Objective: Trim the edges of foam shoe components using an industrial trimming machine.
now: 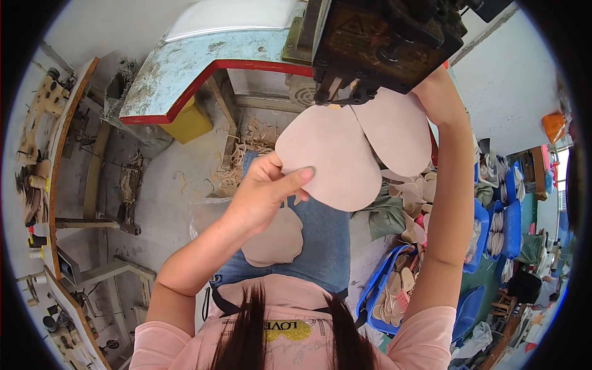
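Observation:
A flat, rounded beige piece (333, 160), smooth like leather or lining, stretches from under the machine head (388, 49) toward me. My left hand (274, 185) pinches its left edge, thumb on top and fingers beneath. Right beside it, a second beige rounded piece (398, 132) lies at an angle, its far end also under the machine head. At that piece's far right edge is my right hand (435, 92); the machine hides its fingers, so its grip does not show. A small stack of similar beige pieces (274, 237) rests on my lap.
The pale blue machine table (203, 68) has a red edge. Beneath it stand a yellow bin (191, 120) and a heap of trimmings (250, 145). Blue baskets (373, 287) of cut pieces sit to my right. Wooden benches with tools (58, 166) line the left.

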Motion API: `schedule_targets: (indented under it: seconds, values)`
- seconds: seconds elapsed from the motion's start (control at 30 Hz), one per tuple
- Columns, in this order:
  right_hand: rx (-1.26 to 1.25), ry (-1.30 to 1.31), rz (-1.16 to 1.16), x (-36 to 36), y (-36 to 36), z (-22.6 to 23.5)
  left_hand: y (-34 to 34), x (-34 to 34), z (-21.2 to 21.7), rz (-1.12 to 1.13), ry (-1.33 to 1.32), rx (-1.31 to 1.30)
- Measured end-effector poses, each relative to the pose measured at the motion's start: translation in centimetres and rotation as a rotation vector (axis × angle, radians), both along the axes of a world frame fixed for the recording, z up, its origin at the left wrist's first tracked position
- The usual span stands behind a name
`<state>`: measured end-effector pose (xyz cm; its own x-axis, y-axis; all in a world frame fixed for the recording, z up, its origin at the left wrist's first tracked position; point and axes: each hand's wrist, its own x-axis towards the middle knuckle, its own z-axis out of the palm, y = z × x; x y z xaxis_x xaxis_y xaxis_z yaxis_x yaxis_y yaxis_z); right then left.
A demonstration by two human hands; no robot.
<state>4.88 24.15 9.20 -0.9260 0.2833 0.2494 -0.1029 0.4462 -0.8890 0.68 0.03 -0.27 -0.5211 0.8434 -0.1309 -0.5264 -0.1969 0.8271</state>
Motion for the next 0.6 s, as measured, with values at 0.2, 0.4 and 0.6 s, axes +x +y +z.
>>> schedule_targets:
  seconds: [0.2,0.4,0.6]
  values:
    - [0.186,-0.028,-0.017,-1.0,-0.1,0.7,0.3,0.2,0.0,-0.007,-0.097,0.050]
    - [0.103,-0.017,-0.042,-0.5,0.0,-1.3,-1.2,-4.1,-0.1,0.322,0.223,-0.014]
    - [-0.131,-0.033,-0.082,1.7,-2.9,-1.7,-0.4,-5.6,-2.0,0.537,0.297,-0.122]
